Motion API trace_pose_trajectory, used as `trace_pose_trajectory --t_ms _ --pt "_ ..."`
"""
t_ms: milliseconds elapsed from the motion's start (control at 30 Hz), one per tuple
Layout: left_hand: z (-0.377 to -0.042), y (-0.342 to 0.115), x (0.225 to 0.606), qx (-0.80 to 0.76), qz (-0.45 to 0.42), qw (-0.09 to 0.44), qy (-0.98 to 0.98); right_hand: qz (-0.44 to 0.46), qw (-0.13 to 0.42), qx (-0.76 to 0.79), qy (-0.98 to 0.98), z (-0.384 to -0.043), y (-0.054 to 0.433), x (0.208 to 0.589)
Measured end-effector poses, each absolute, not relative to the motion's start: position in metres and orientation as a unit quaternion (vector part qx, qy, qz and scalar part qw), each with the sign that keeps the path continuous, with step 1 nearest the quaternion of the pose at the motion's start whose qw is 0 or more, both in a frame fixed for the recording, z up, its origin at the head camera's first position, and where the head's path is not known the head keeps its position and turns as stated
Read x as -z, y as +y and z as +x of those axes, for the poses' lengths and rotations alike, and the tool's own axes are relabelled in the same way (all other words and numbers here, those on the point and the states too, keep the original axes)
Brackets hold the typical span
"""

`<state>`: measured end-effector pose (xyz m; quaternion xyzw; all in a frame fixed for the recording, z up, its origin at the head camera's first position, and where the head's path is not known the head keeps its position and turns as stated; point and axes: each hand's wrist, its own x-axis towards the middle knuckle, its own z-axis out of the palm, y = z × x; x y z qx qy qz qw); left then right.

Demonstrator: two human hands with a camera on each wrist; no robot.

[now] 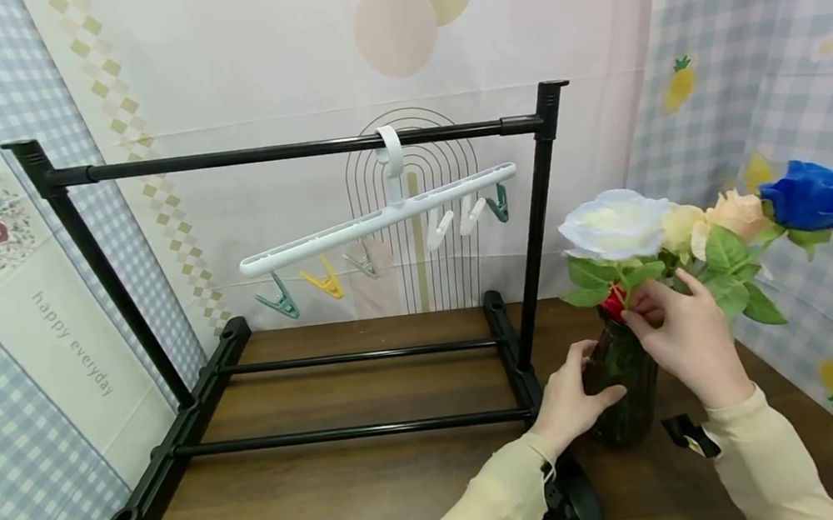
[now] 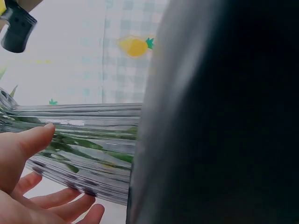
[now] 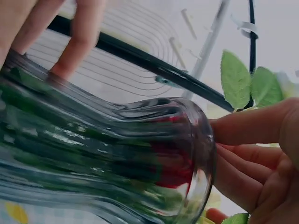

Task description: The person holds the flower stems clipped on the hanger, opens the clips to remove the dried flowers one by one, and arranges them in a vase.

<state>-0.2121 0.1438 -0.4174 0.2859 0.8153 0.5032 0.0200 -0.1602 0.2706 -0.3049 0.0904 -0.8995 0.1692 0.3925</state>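
A ribbed clear glass vase (image 1: pixel 623 395) stands on the table at the right, with green stems inside. My left hand (image 1: pixel 571 400) holds its body, thumb on one side and fingers on the other. At the mouth, my right hand (image 1: pixel 683 335) pinches a red flower (image 1: pixel 614 303), its fingertips right at the rim. In the right wrist view, red petals (image 3: pixel 173 158) show through the glass neck. Above the rim spread a white flower (image 1: pixel 616 224), a peach flower (image 1: pixel 734 217), a blue rose (image 1: pixel 820 194) and green leaves (image 1: pixel 728 251).
A black rack (image 1: pixel 286 153) stands left of the vase, its foot (image 1: pixel 576 496) close by my left forearm. From its top bar hangs a tilted white hanger (image 1: pixel 375 219) with several clips, including a yellow clip (image 1: pixel 322 279). Patterned cloth (image 1: pixel 732 96) lines the back and sides.
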Motion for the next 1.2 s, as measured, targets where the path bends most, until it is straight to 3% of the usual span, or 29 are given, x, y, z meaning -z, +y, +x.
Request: trace_pose_trajectory --t_ms 700,933,1200 --pt "-0.214 0.142 0.417 -0.509 0.286 0.026 0.811 0.066 0.446 -0.159 -0.878 -0.141 0.254 0.290" --pt "-0.218 0.137 0.417 -0.515 0.273 0.037 0.812 0.098 0.486 -0.175 -0.851 -0.132 0.244 0.288" --pt "-0.209 0.107 0.400 -0.461 0.286 0.084 0.836 0.163 0.490 -0.180 -0.837 -0.114 0.233 0.291"
